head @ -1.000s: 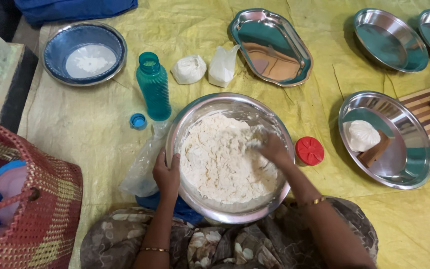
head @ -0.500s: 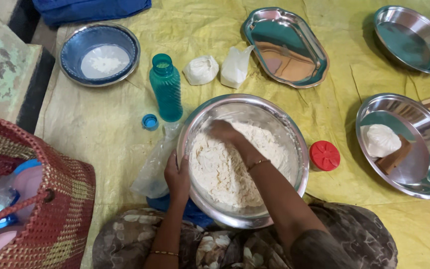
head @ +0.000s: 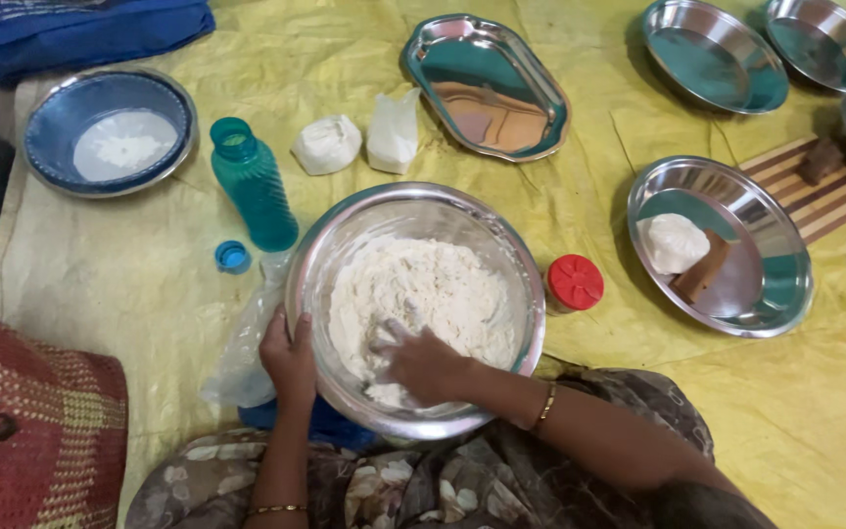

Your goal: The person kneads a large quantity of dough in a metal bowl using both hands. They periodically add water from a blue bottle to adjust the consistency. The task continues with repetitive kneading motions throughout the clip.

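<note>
Right hand [head: 421, 364] is buried in the flour [head: 423, 299] at the near side of the steel bowl [head: 340, 235] — fingers spread, most of the heap lying just beyond them. Left hand [head: 289, 355] clamps the bowl's left rim, thumb inside — teal bottle [head: 252, 184] stands just beyond.

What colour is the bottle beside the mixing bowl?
Teal green bottle, uncapped, standing left of the steel bowl. Clearest in the head view.
</note>
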